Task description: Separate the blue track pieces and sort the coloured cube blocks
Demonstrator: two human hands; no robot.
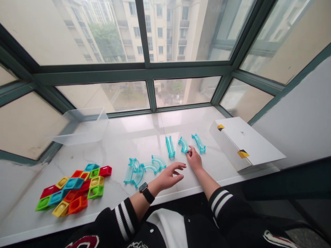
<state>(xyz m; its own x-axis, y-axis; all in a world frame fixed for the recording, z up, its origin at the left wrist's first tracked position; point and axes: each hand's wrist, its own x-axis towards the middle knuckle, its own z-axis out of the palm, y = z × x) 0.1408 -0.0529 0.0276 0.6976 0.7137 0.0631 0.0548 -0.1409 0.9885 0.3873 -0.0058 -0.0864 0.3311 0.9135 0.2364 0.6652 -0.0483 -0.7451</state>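
Observation:
My right hand [194, 159] rests on the white marble sill, its fingertips touching a curved clear-blue track piece [183, 144]. A straight blue track piece [170, 146] lies just left of it and another blue piece [199, 142] just right. My left hand [169, 175], with a black watch on the wrist, hovers open above the sill, fingers spread, holding nothing. To its left lies a small pile of curved blue track pieces [143, 167].
A heap of coloured hollow blocks [74, 191] in red, orange, yellow, green and blue sits at the front left. A clear plastic bin [82, 125] stands at the back left. A white flat box [245, 143] lies at the right. Windows surround the sill.

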